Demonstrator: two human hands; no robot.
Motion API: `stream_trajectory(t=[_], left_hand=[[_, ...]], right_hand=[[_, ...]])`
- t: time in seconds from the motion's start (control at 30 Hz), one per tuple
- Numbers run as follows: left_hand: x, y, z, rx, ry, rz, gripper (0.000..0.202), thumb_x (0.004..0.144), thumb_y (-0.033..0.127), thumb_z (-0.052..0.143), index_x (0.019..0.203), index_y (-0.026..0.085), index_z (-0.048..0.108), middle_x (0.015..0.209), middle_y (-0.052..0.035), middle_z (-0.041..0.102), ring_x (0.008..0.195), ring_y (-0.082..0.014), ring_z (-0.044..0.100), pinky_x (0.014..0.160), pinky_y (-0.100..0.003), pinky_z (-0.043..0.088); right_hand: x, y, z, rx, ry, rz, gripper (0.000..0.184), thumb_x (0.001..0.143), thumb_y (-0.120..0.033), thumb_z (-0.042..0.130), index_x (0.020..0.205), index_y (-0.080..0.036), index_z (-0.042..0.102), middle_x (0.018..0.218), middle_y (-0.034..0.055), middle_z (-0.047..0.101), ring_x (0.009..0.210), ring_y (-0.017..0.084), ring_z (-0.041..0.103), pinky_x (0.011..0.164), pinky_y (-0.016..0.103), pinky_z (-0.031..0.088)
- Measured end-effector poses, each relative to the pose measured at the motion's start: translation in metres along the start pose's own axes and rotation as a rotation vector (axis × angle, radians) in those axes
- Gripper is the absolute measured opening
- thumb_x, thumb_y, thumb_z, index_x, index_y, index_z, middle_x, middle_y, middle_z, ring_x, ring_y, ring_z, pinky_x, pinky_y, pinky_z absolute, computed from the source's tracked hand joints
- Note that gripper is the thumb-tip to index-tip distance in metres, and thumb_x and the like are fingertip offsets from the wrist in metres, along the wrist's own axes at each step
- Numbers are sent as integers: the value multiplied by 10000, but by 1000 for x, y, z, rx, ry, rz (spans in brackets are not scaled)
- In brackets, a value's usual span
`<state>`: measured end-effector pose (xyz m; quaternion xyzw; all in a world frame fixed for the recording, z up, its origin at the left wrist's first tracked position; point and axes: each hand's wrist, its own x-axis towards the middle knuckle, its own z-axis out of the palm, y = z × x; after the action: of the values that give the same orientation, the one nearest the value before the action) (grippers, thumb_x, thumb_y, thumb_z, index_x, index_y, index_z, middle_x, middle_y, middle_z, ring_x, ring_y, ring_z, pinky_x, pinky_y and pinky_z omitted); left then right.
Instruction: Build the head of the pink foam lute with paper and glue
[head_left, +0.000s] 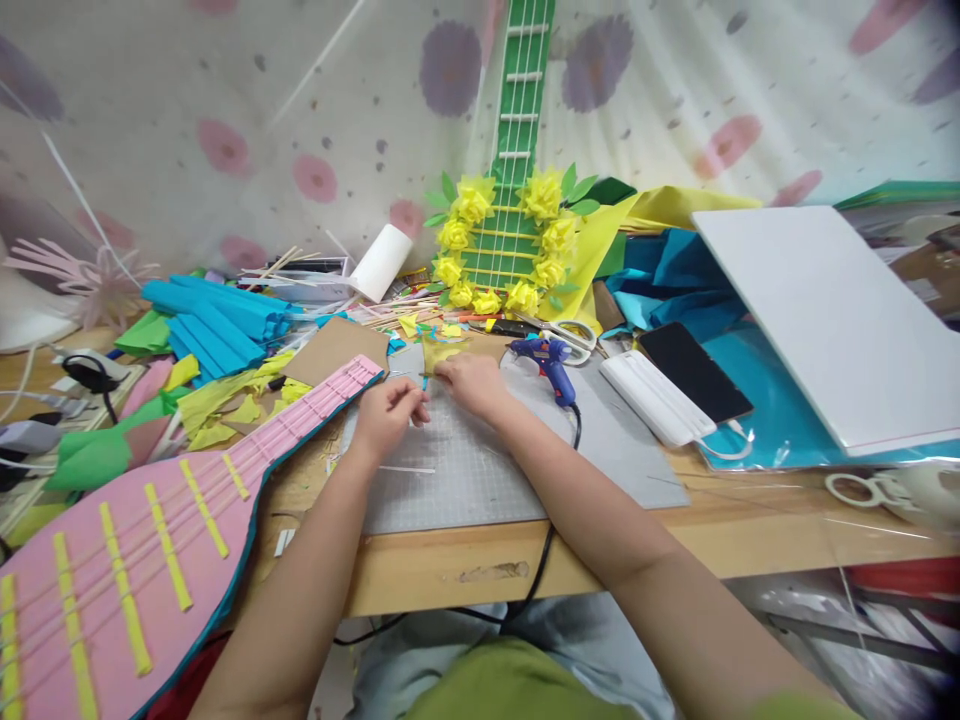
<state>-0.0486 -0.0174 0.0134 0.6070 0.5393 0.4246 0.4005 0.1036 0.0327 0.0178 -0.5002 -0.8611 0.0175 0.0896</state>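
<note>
Cluttered tabletop (450, 570) bears a grey cutting mat (480, 480), with a yellow paper piece (441, 352) at its far edge. Right hand (472, 385) pinches the paper's near edge, grip closed; left hand (386, 415) is beside it, grip pinched tight, contents unclear. Blue glue gun (551, 365) lies near.

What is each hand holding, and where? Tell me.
Right hand has its grip on the yellow paper piece at its lower edge. Left hand pinches beside it; on what, cannot be told.

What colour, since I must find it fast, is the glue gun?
Blue. The glue gun shows best in the head view, beside the right hand.
</note>
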Motion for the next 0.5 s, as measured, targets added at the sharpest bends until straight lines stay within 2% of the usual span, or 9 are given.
stream_trajectory(t=[0.07, 0.13, 0.2, 0.27, 0.33, 0.4, 0.5], left_hand=[[4, -1, -6, -181, 122, 60, 212, 722, 356, 527, 666, 169, 609, 526, -6, 604, 478, -123, 543, 517, -251, 425], [8, -3, -5, -257, 268, 107, 219, 708, 371, 572, 717, 168, 652, 651, -21, 629, 624, -133, 580, 603, -262, 454], [12, -5, 1, -242, 401, 145, 203, 693, 357, 616, 764, 183, 693, 768, -27, 616, 787, -142, 569, 726, -273, 457], [16, -5, 10, -210, 494, 165, 186, 695, 335, 630, 789, 200, 716, 810, -27, 589, 870, -143, 532, 820, -277, 431], [20, -4, 22, -227, 539, 168, 187, 711, 331, 620, 807, 207, 723, 821, -31, 586, 901, -146, 515, 864, -285, 413], [25, -2, 32, -267, 546, 171, 193, 714, 332, 620, 813, 203, 723, 841, -39, 600, 921, -156, 516, 872, -295, 412], [31, -1, 42, -278, 467, 132, 208, 721, 335, 615, 825, 187, 718, 851, -50, 613, 900, -170, 539, 847, -309, 427]], right_hand=[[1, 7, 1, 12, -28, -122, 252, 877, -215, 418, 897, -181, 667, 920, 89, 664, 929, 200, 560, 668, 269, 363], [2, 12, -1, 70, -50, -184, 213, 854, -193, 460, 877, -180, 671, 933, 85, 662, 965, 196, 545, 707, 270, 373], [2, 14, -6, 222, -20, -139, 189, 819, -178, 506, 930, -191, 659, 921, 69, 662, 950, 188, 554, 744, 276, 386], [3, 11, -11, 509, 56, -47, 228, 802, -185, 519, 1006, -201, 617, 879, 42, 654, 875, 166, 578, 745, 278, 411], [3, 5, -12, 893, 92, -16, 253, 779, -194, 528, 1030, -199, 559, 859, 18, 639, 818, 139, 591, 726, 265, 439], [3, -2, -9, 1250, 60, -29, 264, 736, -178, 548, 994, -200, 499, 844, -3, 629, 792, 118, 597, 708, 247, 457], [1, -6, 0, 1516, 43, 50, 250, 683, -159, 572, 890, -207, 440, 719, -49, 592, 684, 94, 577, 659, 226, 458]])
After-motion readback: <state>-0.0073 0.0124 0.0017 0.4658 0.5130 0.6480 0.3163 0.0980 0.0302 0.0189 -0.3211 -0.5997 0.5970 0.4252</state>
